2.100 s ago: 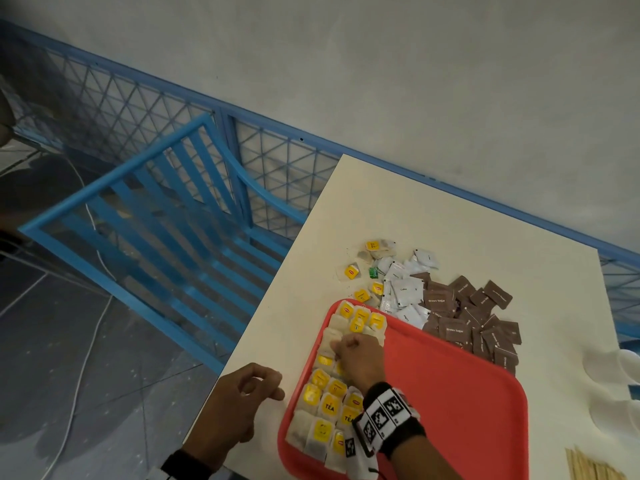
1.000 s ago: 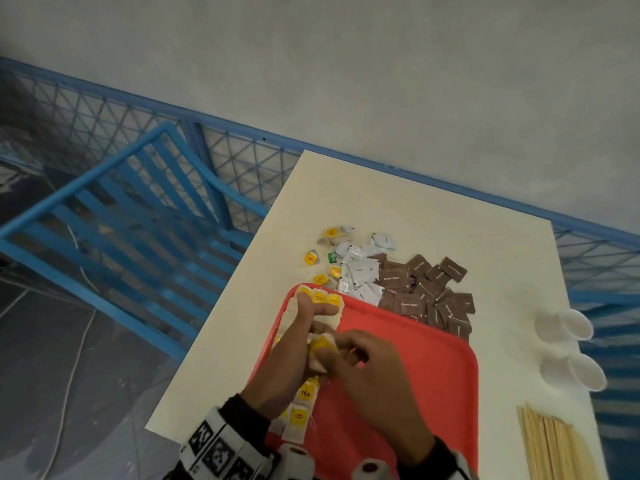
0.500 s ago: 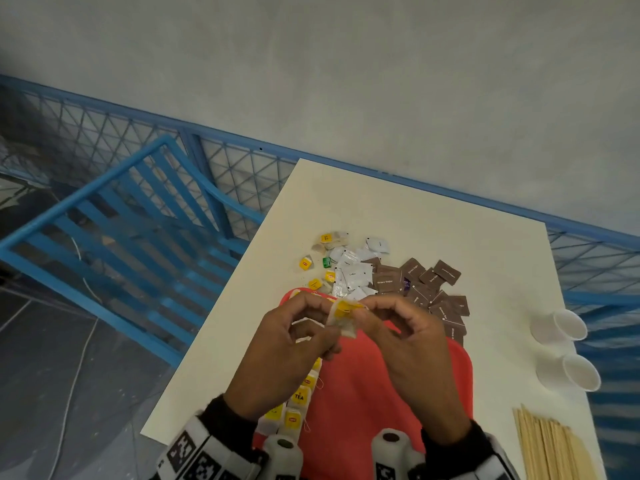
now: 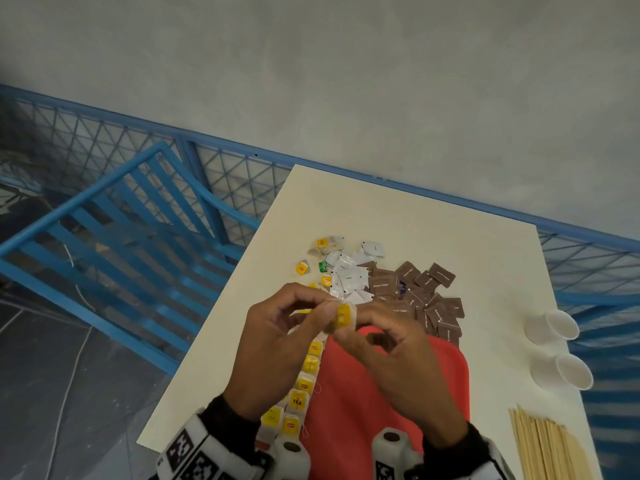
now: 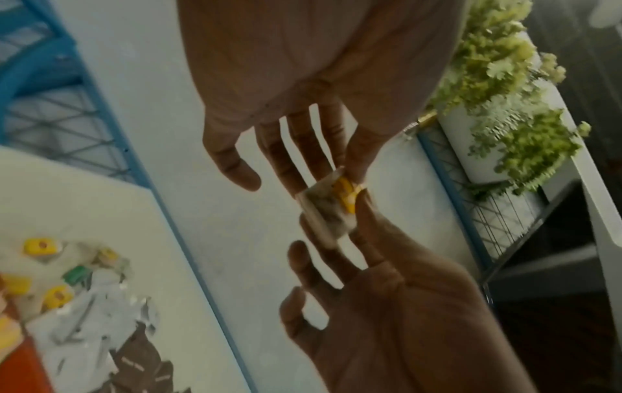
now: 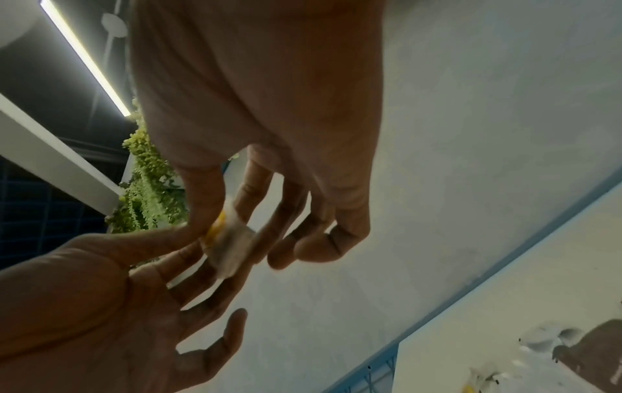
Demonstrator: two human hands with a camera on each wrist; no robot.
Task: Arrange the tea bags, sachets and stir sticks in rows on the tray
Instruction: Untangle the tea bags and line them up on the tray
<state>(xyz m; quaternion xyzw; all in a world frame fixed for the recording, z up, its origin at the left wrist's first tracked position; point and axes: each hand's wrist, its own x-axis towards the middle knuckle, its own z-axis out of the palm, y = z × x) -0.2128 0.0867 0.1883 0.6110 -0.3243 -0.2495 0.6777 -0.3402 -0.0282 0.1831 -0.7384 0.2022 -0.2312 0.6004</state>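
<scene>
Both hands hold one tea bag (image 4: 341,317) with a yellow tag in the air above the far end of the red tray (image 4: 363,393). My left hand (image 4: 323,306) pinches its top between thumb and fingers. From the other side, my right hand (image 4: 349,329) pinches the same tea bag (image 5: 331,207) (image 6: 228,244). Rows of yellow-tagged tea bags (image 4: 304,386) lie along the tray's left side, partly hidden by the left hand. Loose tea bags (image 4: 323,244), white sachets (image 4: 349,278) and brown sachets (image 4: 426,296) are heaped on the table beyond the tray. Stir sticks (image 4: 547,448) lie at the right.
Two white paper cups (image 4: 554,327) (image 4: 564,374) lie on their sides near the table's right edge. A blue slatted chair (image 4: 114,237) stands left of the table, and a blue mesh fence (image 4: 242,174) runs behind it along the grey wall.
My right hand left the tray's tea bag rows, and the left hand came in from the table edge. Together they lifted one tea bag up off the tray.
</scene>
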